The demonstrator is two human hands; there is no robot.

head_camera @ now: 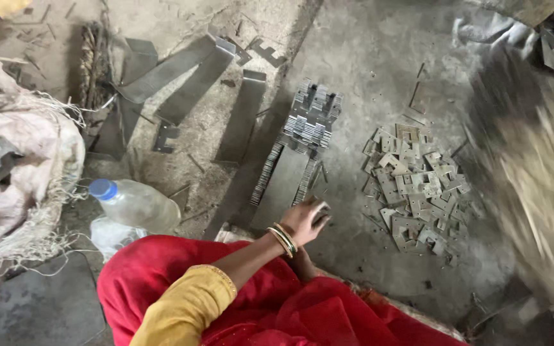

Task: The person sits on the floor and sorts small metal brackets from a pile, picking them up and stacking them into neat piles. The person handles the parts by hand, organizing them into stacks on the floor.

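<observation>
Below, on the concrete floor point(379, 57), one hand point(302, 221) was in view, reached out from a yellow sleeve point(187, 304) over red cloth point(270, 307); which hand it was could not be told for certain, though it read as the left. Bangles point(285, 238) circled the wrist. The fingers were curled around a small metal piece point(320, 211), held close at the near end of a long metal strip point(283, 186).

Listed about it:
- Stack of small cut plates point(312, 115), set at the far end of that strip, with rows of thin plates along both its edges.
- Loose heap of square metal plates point(411, 186), each with a cut notch, spread on the floor to the right of the hand, near but apart.
- Several more long flat strips point(181, 74), laid at angles further off to the left.
- Plastic bottle with blue cap point(134, 204), lying on its side beside the red cloth.
- Frayed woven sack point(27, 160) at the left edge.
- Blurred pale mass at the right edge, kind not discernible.
</observation>
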